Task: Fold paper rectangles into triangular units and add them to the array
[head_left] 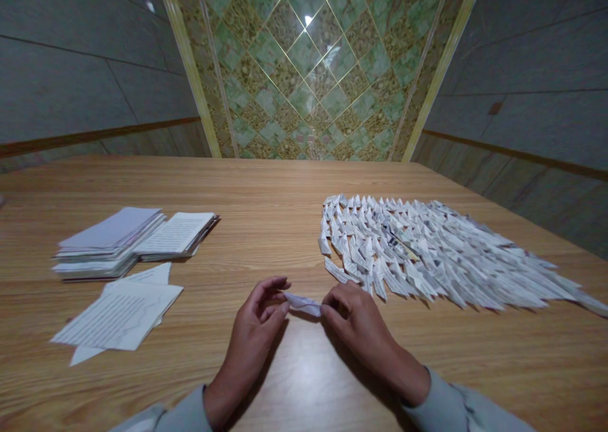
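A small folded paper boat [304, 304], white with a narrow pointed shape, is held just above the wooden table in front of me. My right hand [356, 311] pinches its right end between thumb and fingers. At the left end, my left hand [259, 318] has curled fingers and a thumb against the paper's tip; part of that grip is hidden. To the right, many similar folded paper boats [408, 248] stand in close rows, made of printed paper. The nearest ones are just beyond my right hand.
On the left are a thick stack of paper sheets [111, 229] and a smaller printed stack [178, 234] against it. Loose printed sheets [118, 315] overlap in front of them. The wooden table [247, 191] reaches back toward a tiled wall [308, 90].
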The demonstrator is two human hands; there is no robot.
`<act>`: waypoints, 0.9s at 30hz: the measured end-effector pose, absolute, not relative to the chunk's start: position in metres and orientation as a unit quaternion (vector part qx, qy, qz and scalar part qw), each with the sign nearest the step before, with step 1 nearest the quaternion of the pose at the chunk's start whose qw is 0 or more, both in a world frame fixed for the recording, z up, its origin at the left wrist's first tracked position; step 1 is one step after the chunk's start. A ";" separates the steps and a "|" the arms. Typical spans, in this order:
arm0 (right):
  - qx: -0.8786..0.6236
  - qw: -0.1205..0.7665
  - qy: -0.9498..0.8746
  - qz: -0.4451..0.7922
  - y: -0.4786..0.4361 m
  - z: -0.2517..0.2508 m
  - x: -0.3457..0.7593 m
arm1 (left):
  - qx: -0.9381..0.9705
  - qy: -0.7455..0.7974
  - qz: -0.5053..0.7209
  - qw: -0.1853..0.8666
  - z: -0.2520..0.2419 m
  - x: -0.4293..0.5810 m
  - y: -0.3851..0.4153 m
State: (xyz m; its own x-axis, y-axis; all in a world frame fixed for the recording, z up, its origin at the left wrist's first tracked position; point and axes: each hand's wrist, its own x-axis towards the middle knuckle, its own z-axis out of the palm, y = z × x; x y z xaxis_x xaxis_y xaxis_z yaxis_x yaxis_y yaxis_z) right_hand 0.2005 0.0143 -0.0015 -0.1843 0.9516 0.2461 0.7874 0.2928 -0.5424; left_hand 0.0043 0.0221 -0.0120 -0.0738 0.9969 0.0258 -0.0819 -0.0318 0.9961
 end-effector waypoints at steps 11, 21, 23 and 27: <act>-0.663 0.191 -0.724 0.019 0.037 -0.006 0.209 | 0.499 0.503 0.512 0.485 -0.014 0.001 0.020; -0.683 0.142 -0.715 -0.049 0.057 -0.003 0.212 | 0.501 0.485 0.528 0.486 -0.018 0.000 0.021; -0.684 0.137 -0.714 -0.056 0.058 -0.003 0.211 | 0.499 0.486 0.529 0.485 -0.019 -0.001 0.021; -0.679 0.124 -0.721 -0.062 0.057 -0.002 0.211 | 0.501 0.490 0.523 0.485 -0.020 0.000 0.022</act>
State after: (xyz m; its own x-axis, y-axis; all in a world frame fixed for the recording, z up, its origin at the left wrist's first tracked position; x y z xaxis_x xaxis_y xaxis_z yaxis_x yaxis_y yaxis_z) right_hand 0.2107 0.0569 -0.0021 -0.0466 0.9637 0.2630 0.9944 0.0698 -0.0797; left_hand -0.0002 0.0222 -0.0204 -0.0278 0.9985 0.0475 -0.0164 -0.0479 0.9987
